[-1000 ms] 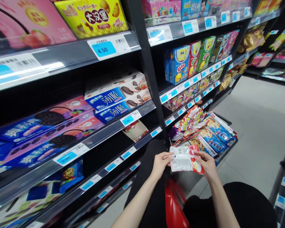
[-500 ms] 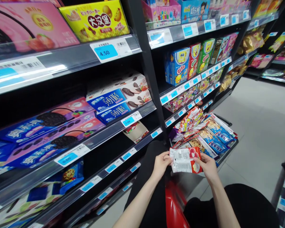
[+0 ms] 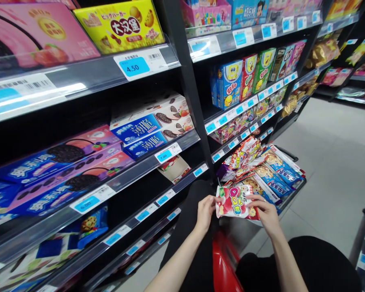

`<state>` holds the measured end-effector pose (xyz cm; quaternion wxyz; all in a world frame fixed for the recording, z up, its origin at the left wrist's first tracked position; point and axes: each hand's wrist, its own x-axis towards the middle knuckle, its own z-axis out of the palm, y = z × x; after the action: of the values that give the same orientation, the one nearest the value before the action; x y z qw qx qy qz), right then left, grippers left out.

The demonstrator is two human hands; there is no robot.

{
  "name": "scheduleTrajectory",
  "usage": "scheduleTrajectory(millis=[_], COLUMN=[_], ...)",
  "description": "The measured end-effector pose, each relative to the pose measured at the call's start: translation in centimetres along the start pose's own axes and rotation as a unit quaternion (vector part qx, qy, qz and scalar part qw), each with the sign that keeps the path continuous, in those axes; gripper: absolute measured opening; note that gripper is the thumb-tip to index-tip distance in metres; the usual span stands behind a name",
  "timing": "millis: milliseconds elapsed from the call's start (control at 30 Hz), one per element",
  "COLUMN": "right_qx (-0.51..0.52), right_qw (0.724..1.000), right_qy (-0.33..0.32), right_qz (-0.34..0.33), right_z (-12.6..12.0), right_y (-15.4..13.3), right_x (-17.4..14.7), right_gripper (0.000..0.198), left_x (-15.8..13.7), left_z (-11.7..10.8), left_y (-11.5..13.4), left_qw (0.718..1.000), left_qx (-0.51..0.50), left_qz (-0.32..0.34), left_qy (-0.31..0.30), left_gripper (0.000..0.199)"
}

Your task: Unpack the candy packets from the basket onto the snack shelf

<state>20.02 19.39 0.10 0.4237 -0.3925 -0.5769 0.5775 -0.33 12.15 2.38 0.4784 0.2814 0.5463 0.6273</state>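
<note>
A red and white candy packet (image 3: pixel 235 202) is held between my two hands, its colourful printed front facing up. My left hand (image 3: pixel 206 211) pinches the packet's left end. At the right end, my right hand (image 3: pixel 264 213) has its fingers over the top surface and grips the edge. Just beyond the packet stands a cart (image 3: pixel 292 195) heaped with snack packs. Blue cookie packs (image 3: pixel 275 175) lie on its right side, and shiny red and white snack bags (image 3: pixel 246 156) are piled on its left.
Shelves of boxed snacks run along the left, with blue and white biscuit boxes (image 3: pixel 153 129), a yellow box (image 3: pixel 120 26) and small cartoon boxes (image 3: pixel 231 83). A red object (image 3: pixel 223 267) is between my knees. Tiled floor (image 3: pixel 328 142) stretches to the right.
The candy packet has been turned over, from its silvery printed back to its colourful front. Both hands stay in nearly the same place, with the right fingers now across the top.
</note>
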Motion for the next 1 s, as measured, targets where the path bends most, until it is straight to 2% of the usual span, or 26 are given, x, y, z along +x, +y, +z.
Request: scheduleTrajectory(millis=[67,167,233,267,333,400,467,533,667,800,900,1000], right_qx=[0.038,0.120,0.167,0.188,0.222,0.228,0.216,0.193,0.141,0.132,0.107,0.041], right_qw=[0.999,0.992,0.980,0.972,0.959,0.955,0.958,0.964,0.970,0.972,0.979,0.989], right_qy=[-0.002,0.049,0.102,0.116,0.121,0.115,0.124,0.132,0.142,0.132,0.125,0.120], right_qz=[0.003,0.014,0.046,0.074,0.126,0.150,0.142,0.130,0.140,0.144,0.121,0.078], right_z=[0.2,1.2,2.0,2.4,2.9,2.9,2.5,1.9,0.8,0.2,-0.2,-0.8], right_y=[0.2,0.3,0.3,0.5,0.8,1.1,1.3,1.3,1.3,1.7,1.7,1.0], right_x=[-0.1,0.0,0.1,0.2,0.3,0.3,0.2,0.2,0.4,0.5,0.5,0.4], right_gripper=[0.018,0.014,0.035,0.049,0.057,0.044,0.032,0.029,0.032,0.033,0.032,0.028], left_x=[0.2,0.5,0.5,0.6,0.6,0.6,0.7,0.7,0.7,0.7,0.6,0.3], left_z=[0.0,0.0,0.0,0.0,0.0,0.0,0.0,-0.1,-0.2,-0.3,-0.3,-0.4], left_y=[-0.3,-0.3,-0.2,-0.2,-0.2,-0.4,-0.6,-0.8,-0.8,-0.7,-0.6,-0.4], left_qw=[0.998,0.997,0.998,0.999,0.999,0.997,0.993,0.990,0.992,0.993,0.990,0.979], left_qx=[0.030,0.010,-0.018,-0.027,-0.029,-0.008,0.024,0.050,0.076,0.094,0.132,0.191], left_qz=[0.014,0.031,0.006,-0.012,-0.044,-0.073,-0.106,-0.123,-0.094,-0.068,-0.035,-0.013], left_qy=[0.044,0.069,0.056,0.042,0.007,-0.019,-0.040,-0.046,-0.025,-0.030,-0.047,-0.071], left_gripper=[0.024,0.055,0.070,0.071,0.060,0.044,0.038,0.038,0.038,0.038,0.037,0.034])
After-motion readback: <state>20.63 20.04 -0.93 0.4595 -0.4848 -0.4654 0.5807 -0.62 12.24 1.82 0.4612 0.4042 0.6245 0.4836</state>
